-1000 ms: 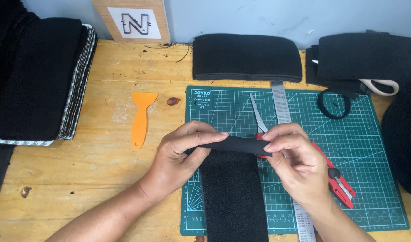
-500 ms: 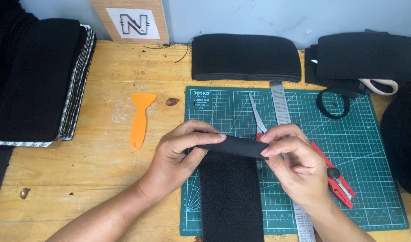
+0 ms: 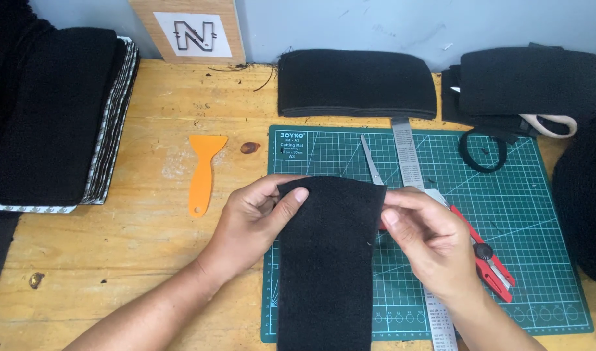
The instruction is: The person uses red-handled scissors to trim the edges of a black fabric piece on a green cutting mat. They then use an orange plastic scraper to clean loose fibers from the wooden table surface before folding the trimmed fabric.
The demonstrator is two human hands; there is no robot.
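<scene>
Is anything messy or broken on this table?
Nothing looks broken or spilled. Both hands, left and right, hold a black strip flat over the green mat. The scissors lie half hidden under it.

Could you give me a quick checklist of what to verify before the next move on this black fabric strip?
1. Left hand grip on the black fabric strip: thumb pressed on its upper left corner. Ok.
2. Right hand grip on the strip's right edge: fingertips pinch it. Ok.
3. Strip lies over the green cutting mat: ok, though its lower end runs out of view.
4. Strip flat and unfolded: ok.
5. Scissors clear of the hands: not ok, blades reach under the strip's top edge by the right hand.
6. Red utility knife blade retracted: cannot tell.
</scene>
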